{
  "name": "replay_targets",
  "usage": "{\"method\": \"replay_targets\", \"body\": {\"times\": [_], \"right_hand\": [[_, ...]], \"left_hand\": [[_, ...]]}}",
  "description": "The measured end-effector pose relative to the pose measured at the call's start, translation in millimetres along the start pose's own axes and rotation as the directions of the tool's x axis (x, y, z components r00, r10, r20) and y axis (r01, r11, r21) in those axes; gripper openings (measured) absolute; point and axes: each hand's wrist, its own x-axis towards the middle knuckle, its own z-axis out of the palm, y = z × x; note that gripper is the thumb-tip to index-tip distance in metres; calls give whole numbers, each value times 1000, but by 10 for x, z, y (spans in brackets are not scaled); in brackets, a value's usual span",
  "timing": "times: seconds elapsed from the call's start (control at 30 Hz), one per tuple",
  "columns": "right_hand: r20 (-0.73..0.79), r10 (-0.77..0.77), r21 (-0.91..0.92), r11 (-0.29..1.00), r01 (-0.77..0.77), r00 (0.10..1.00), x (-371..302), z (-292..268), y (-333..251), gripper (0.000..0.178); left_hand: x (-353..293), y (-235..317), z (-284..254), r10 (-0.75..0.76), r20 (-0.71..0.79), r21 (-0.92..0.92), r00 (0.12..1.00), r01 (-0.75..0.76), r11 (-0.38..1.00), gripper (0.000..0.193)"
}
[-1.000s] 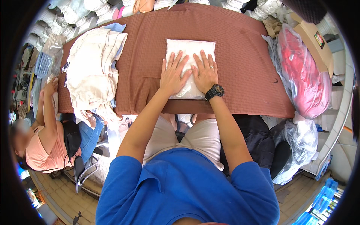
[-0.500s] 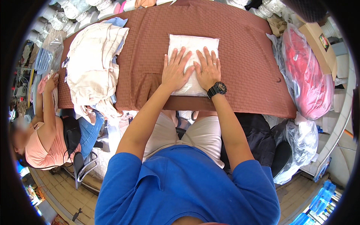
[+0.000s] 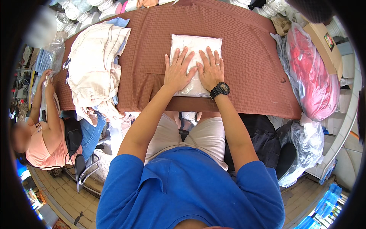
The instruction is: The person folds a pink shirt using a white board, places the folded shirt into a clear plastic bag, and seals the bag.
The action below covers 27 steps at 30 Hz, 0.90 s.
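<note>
A white folded garment in a clear plastic bag (image 3: 194,41) lies flat on the table, near its front edge. Both my palms rest on top of it. My left hand (image 3: 178,72) covers its left part, fingers spread and pointing away from me. On the right part lies my right hand (image 3: 210,70), also with spread fingers, a ring on one finger and a black watch (image 3: 220,90) on the wrist. Between and beyond my hands the bag's smooth, shiny surface shows.
The table wears a brown patterned cloth (image 3: 251,68). A pile of cream garments (image 3: 95,65) lies on its left, partly over the edge. On the right are red goods in clear plastic (image 3: 310,76) and a cardboard box (image 3: 324,47). A person (image 3: 49,141) sits at the left.
My hands stay pressed on the bagged garment, almost unmoved. At the left, the seated person's arms and head have shifted, with white cloth in their hands.
</note>
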Motion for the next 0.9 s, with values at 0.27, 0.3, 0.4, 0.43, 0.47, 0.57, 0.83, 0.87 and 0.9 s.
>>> {"method": "replay_targets", "body": {"times": [0.27, 0.3, 0.4, 0.43, 0.47, 0.57, 0.83, 0.87, 0.9], "right_hand": [[33, 7, -9, 1000, -6, 999, -22, 44, 32, 50], [38, 7, 2, 1000, -7, 999, -28, 56, 24, 50], [42, 35, 37, 999, -36, 999, 84, 5, 96, 49], [52, 56, 70, 996, -60, 997, 159, -54, 89, 48], [63, 78, 103, 991, -84, 995, 246, -111, 87, 48], [-95, 16, 121, 993, -5, 995, 606, -64, 170, 47], [38, 35, 61, 997, -37, 999, 582, 240, 245, 52], [33, 36, 54, 998, -37, 999, 575, 245, 243, 52], [61, 43, 64, 997, -47, 997, 561, 249, 238, 52]], "left_hand": [[-5, -10, 18, 14, -22, 42, 1000, -13, 999, 66], [8, -28, 14, 17, -15, 48, 1000, -16, 999, 66], [101, 56, -84, -55, 87, 93, 995, 47, 995, 64], [110, 66, -131, -104, 136, 121, 985, 87, 989, 63], [183, 31, -132, -56, 43, 79, 997, 53, 995, 61], [572, -135, -9, 76, -139, -7, 987, -78, 997, 55], [614, -215, 209, -60, -7, -6, 998, 60, 998, 57], [610, -215, 209, -65, -12, -3, 998, 65, 998, 57], [604, -216, 204, -68, -18, 0, 998, 68, 998, 57]]}}
